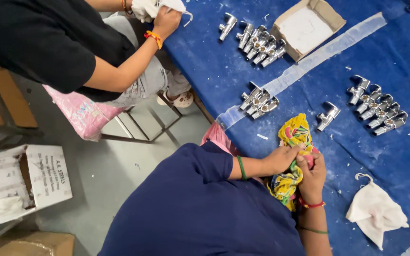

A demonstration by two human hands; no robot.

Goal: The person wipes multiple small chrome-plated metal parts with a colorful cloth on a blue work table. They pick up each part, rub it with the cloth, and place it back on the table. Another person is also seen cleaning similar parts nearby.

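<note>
Blue bench (243,71), chrome taps (259,100) far; left hand (281,159) and right hand (312,175) both grip yellow cloth (294,135).

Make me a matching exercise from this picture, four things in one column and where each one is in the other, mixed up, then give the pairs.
1. yellow patterned cloth
2. white pouch
3. open cardboard box
4. single chrome valve

A. far end of the blue table
B. alone between two valve groups
C. flat near the right wrist
D. gripped by left hand and right hand

Pairs: 1-D, 2-C, 3-A, 4-B
</note>
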